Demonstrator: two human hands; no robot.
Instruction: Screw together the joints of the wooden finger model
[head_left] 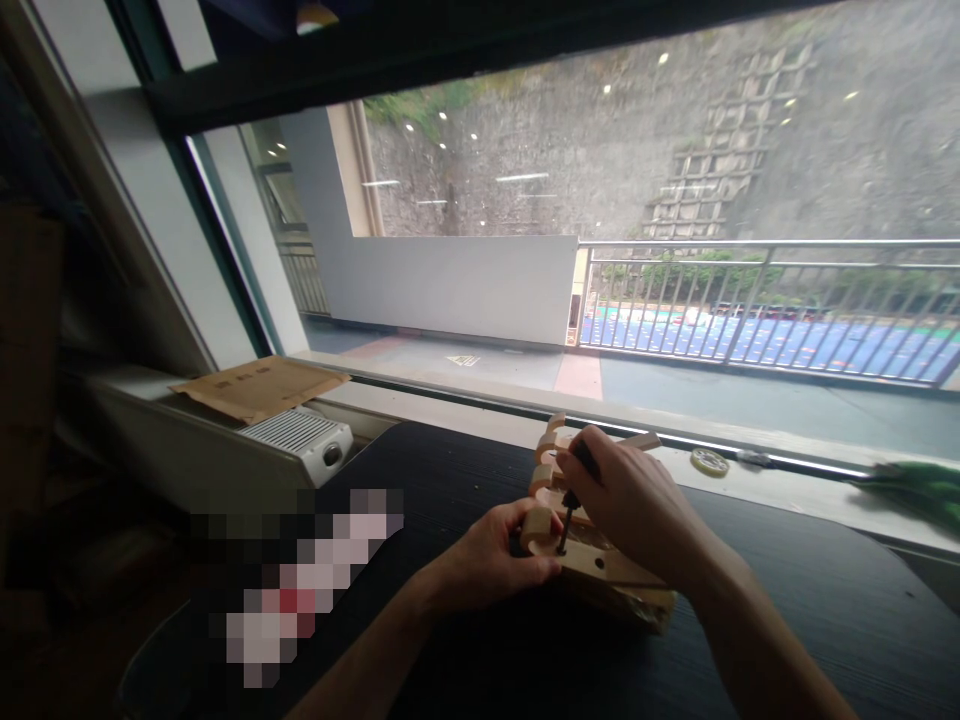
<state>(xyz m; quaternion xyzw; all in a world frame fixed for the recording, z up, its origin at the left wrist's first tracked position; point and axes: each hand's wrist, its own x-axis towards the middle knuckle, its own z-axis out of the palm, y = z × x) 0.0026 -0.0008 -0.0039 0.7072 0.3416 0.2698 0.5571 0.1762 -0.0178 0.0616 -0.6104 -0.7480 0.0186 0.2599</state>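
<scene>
A pale wooden assembly [637, 572] rests on the dark tabletop, with curved wooden pieces [541, 480] standing along its left side. My left hand [499, 550] is closed around the near left corner, its fingers and thumb pressing on a curved piece and the block. In my right hand [619, 480] is a screwdriver [570, 515], its dark handle mostly hidden by the fingers. The shaft points down, and its tip meets the wood near my left thumb. A round dark hole [599, 563] shows in the block to the right of the tip.
The black table [795, 590] stands against a window sill. On the sill lie a roll of tape [709, 461] and a green item [911, 490]. At left, a brown envelope [262, 388] lies over a white vented unit [300, 430]. A blurred-out patch covers the table's left part.
</scene>
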